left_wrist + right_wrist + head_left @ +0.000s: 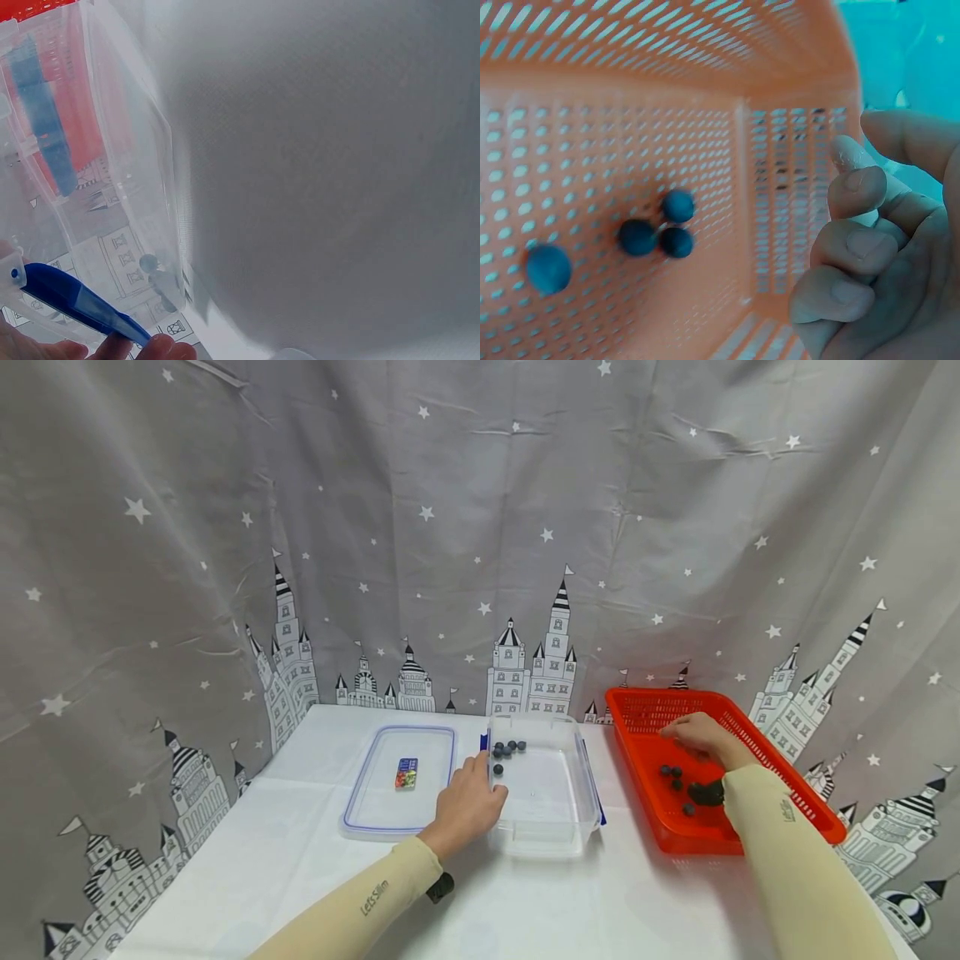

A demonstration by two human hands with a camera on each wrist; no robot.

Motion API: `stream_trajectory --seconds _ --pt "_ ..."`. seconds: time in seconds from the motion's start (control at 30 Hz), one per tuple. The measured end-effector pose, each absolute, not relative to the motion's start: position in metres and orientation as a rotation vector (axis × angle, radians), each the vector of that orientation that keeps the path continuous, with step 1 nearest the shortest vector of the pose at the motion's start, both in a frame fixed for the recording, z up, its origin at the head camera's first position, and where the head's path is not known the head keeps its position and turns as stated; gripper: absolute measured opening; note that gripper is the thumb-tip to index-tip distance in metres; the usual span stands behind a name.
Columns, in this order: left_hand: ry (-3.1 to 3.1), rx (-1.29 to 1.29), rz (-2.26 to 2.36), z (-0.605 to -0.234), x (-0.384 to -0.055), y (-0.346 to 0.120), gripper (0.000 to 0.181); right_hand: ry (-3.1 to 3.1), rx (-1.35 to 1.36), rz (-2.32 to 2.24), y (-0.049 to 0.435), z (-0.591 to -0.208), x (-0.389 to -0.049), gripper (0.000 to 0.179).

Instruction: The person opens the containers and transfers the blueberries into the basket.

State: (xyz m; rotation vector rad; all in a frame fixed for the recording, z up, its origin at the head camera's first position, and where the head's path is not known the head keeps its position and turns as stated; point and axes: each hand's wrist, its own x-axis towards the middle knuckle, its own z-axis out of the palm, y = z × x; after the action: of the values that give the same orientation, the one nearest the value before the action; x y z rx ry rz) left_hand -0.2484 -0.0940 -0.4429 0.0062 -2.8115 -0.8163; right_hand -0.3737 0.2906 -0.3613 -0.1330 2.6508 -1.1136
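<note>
At the left side of a clear plastic container (543,835), my left hand (467,802) holds the wall by its blue latch (71,292), fingertips against the latch. Several blueberries (507,752) lie inside, near the back left. My right hand (701,737) hovers over a red perforated basket (652,806). In the right wrist view its fingers (855,247) bend loosely, with nothing seen between them and the thumb. Several blueberries (637,237) rest on the basket floor, three of them close together and one apart.
To the left of the container a clear lid (367,806) with a blue seal lies on the white table (292,860), bearing a small colourful label (406,774). Another blue latch (594,781) hangs at the container's right side. A grey castle-print curtain (450,527) stands behind.
</note>
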Motion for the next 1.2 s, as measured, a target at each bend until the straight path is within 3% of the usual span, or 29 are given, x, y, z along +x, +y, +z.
stream_trajectory --seconds 0.33,1.2 --pt "-2.808 0.006 -0.82 -0.444 -0.249 -0.094 0.067 2.663 -0.274 -1.143 0.267 -0.343 -0.374 0.043" --pt "-2.815 0.003 -0.812 -0.446 -0.252 -0.094 0.067 2.503 -0.319 -1.328 0.202 -0.34 -0.383 0.028"
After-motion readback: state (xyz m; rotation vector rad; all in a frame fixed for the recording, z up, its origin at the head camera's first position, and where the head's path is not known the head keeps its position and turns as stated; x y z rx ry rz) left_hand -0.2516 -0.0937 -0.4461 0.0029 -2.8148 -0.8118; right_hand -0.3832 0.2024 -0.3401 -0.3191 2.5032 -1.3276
